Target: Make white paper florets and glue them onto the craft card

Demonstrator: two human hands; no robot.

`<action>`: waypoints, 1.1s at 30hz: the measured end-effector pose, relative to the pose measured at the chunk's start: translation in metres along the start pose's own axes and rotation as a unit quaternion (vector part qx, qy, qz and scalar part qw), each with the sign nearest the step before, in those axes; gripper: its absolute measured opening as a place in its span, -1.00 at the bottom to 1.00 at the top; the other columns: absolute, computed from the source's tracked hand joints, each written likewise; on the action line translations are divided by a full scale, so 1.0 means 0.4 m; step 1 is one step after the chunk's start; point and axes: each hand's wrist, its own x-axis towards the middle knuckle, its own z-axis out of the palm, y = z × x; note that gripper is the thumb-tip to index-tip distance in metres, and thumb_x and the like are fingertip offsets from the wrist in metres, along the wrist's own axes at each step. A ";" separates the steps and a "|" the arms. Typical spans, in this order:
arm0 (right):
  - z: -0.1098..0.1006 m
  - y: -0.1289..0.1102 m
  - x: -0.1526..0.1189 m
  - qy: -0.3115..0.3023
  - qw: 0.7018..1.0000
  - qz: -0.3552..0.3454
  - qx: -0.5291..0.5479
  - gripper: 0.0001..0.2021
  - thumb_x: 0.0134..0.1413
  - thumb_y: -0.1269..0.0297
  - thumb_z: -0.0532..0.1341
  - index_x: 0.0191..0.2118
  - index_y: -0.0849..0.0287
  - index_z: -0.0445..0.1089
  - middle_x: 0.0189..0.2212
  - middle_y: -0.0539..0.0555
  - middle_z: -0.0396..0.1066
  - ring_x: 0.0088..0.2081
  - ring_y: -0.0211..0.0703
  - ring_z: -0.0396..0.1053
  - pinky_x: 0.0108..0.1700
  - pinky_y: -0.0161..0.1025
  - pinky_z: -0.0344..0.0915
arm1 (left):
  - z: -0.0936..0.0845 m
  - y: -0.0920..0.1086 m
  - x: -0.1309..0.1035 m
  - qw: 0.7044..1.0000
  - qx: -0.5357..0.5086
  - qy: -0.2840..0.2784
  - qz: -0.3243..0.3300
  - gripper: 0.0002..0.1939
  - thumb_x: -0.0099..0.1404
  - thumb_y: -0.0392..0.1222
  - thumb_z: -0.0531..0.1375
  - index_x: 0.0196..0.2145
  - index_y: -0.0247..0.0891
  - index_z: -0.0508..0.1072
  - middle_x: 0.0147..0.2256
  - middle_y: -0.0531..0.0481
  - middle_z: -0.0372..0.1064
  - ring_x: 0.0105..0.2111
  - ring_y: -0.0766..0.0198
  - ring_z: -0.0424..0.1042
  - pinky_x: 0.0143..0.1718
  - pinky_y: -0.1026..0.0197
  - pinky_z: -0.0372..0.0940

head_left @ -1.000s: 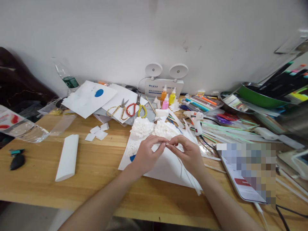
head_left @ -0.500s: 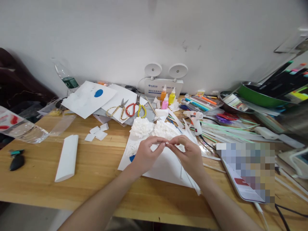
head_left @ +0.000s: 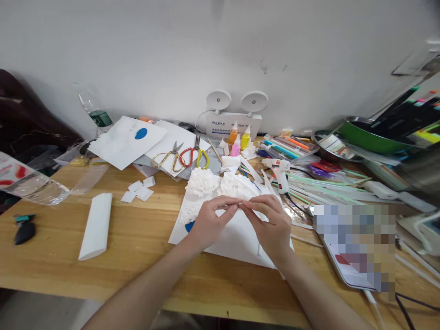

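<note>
Over a white sheet (head_left: 233,238), my left hand (head_left: 215,220) and my right hand (head_left: 270,222) meet fingertip to fingertip. Both are closed in a pinch, and whatever lies between the tips is too small and hidden to name. Just behind them on the sheet sit two white crumpled clumps, one on the left (head_left: 202,182) and one on the right (head_left: 237,184). A third white clump (head_left: 190,211) lies beside my left hand, next to a partly covered blue spot (head_left: 189,226).
Scissors (head_left: 168,156), red-and-yellow-handled pliers (head_left: 196,153) and small paint bottles (head_left: 235,149) stand or lie behind. A glue gun (head_left: 281,176) and a phone (head_left: 350,256) are at right. Folded white paper (head_left: 96,227) and paper squares (head_left: 139,189) lie left.
My right hand has turned slightly, its fingers now closer together and covering the small pale thing seen at the fingertips earlier. My left hand has hardly moved.
</note>
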 end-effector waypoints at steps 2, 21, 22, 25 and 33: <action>-0.002 -0.001 0.002 -0.016 1.000 -0.002 0.004 -0.90 -0.09 0.47 0.23 -0.42 0.12 0.39 -0.49 0.02 0.35 -0.39 -0.21 0.28 -0.34 -0.21 0.26 | 0.000 0.002 0.000 1.000 -0.006 -0.003 -0.009 -0.81 0.15 -0.22 0.12 -0.29 -0.27 0.47 -0.25 -0.06 0.44 -0.21 0.23 0.38 -0.15 0.22 0.26; -0.011 0.005 0.005 -0.183 0.946 0.182 0.194 -0.91 0.03 0.25 0.14 -0.41 0.14 0.28 -0.47 0.02 0.26 -0.38 -0.22 0.22 -0.30 -0.22 0.21 | -0.001 0.001 0.000 0.997 0.067 0.014 0.019 -0.90 0.17 -0.24 0.08 -0.38 -0.28 0.38 -0.37 0.00 0.39 -0.31 0.30 0.36 -0.22 0.26 0.22; -0.011 0.005 0.005 -0.184 0.946 0.183 0.195 -0.91 0.03 0.25 0.14 -0.40 0.14 0.28 -0.46 0.02 0.26 -0.38 -0.22 0.21 -0.29 -0.22 0.21 | -0.001 0.001 0.000 0.998 0.064 0.016 0.019 -0.89 0.17 -0.24 0.07 -0.39 -0.28 0.37 -0.38 0.01 0.38 -0.31 0.30 0.35 -0.22 0.26 0.21; -0.012 0.003 0.005 -0.184 0.944 0.186 0.200 -0.92 0.03 0.26 0.15 -0.40 0.13 0.29 -0.45 0.02 0.27 -0.37 -0.23 0.21 -0.29 -0.22 0.19 | -0.002 0.003 0.002 0.998 0.058 0.023 0.014 -0.90 0.18 -0.24 0.05 -0.42 -0.28 0.34 -0.41 0.03 0.34 -0.33 0.32 0.32 -0.22 0.27 0.19; -0.015 0.000 0.011 -0.211 0.921 0.223 0.242 -0.89 0.02 0.23 0.15 -0.41 0.15 0.28 -0.47 0.01 0.25 -0.39 -0.24 0.19 -0.31 -0.25 0.16 | -0.008 0.010 -0.004 0.999 0.024 -0.010 -0.019 -0.91 0.16 -0.29 0.00 -0.48 -0.26 0.26 -0.48 0.09 0.23 -0.38 0.34 0.23 -0.34 0.31 0.13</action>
